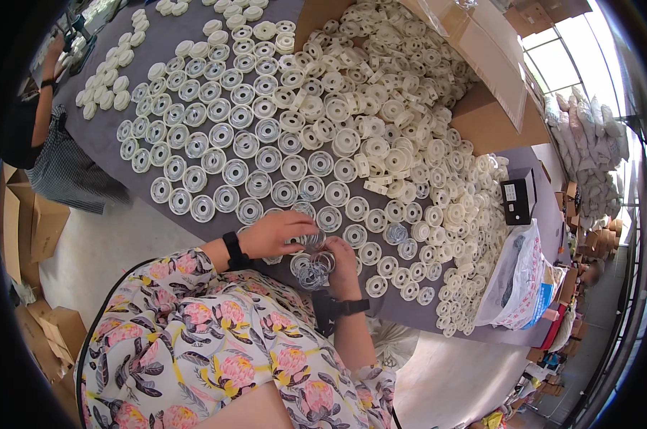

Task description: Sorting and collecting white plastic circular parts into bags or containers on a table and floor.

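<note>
At the near edge of the table, my right hand point(343, 264) is closed on a bunch of thin metal wire rings point(311, 274), which hangs below its fingers. My left hand point(286, 232) meets it from the left, its fingertips pinched on a few wire rings point(314, 240) at the top. How many it grips is too small to tell. Just beyond both hands lie round white plastic discs point(329, 218), set out in rows with their hollow faces up; many have a shiny ring inside. A small heap of wire rings point(395, 233) rests on discs to the right.
Loose white discs point(402, 150) spill from a tipped cardboard box point(499, 118). Capped or stacked discs point(112, 75) stand at the far left. A black box point(518, 197) and a plastic bag point(513, 286) lie on the right. Another person's arm point(46, 93) is at far left.
</note>
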`<state>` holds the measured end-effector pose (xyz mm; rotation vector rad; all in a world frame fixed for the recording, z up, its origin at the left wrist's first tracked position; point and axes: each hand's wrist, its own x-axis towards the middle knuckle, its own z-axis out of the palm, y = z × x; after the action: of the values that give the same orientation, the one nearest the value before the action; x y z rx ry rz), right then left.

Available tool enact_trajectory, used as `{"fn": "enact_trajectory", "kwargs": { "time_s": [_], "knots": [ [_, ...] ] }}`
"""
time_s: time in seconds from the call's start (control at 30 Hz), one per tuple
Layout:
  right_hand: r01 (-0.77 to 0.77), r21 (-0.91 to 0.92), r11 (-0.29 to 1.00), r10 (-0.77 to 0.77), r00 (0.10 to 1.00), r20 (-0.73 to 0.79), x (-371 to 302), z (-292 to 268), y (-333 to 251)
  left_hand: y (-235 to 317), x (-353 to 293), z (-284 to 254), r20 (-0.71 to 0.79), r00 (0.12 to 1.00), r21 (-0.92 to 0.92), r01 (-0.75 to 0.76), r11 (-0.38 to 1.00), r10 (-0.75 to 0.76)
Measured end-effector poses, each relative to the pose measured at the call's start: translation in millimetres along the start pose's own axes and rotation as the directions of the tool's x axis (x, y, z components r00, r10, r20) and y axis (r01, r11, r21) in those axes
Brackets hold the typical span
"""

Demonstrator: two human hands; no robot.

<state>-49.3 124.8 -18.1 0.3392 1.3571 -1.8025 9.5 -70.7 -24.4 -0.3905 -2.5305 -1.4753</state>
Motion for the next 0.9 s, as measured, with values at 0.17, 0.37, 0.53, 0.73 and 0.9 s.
{"fn": "enact_trajectory", "kwargs": {
  "time_s": [0.17, 0.37, 0.53, 0.73, 0.9],
  "knots": [
    [0.047, -0.190, 0.981, -0.059, 0.997, -0.058, 0, -6, 6, 11, 2, -2, 0.097, 0.944, -0.400, 0.328, 0.856, -0.317],
    [0.053, -0.178, 0.983, -0.068, 0.995, -0.078, -5, 4, -1, 12, -1, 1, 0.005, 0.983, -0.249, 0.179, 0.952, -0.184],
    [-0.080, -0.151, 0.985, 0.090, 0.994, 0.063, -14, 5, -12, 9, -3, 3, 0.020, 0.988, -0.226, 0.153, 0.962, -0.152],
    [-0.112, -0.102, 0.989, 0.122, 0.987, 0.107, -15, -2, -14, 8, -2, 0, 0.062, 0.996, -0.103, 0.077, 0.992, -0.070],
    [-0.120, -0.113, 0.986, 0.136, 0.980, 0.143, -12, -7, -10, 15, -1, -2, 0.061, 0.998, -0.096, 0.021, 0.995, -0.016]
  ]
}}
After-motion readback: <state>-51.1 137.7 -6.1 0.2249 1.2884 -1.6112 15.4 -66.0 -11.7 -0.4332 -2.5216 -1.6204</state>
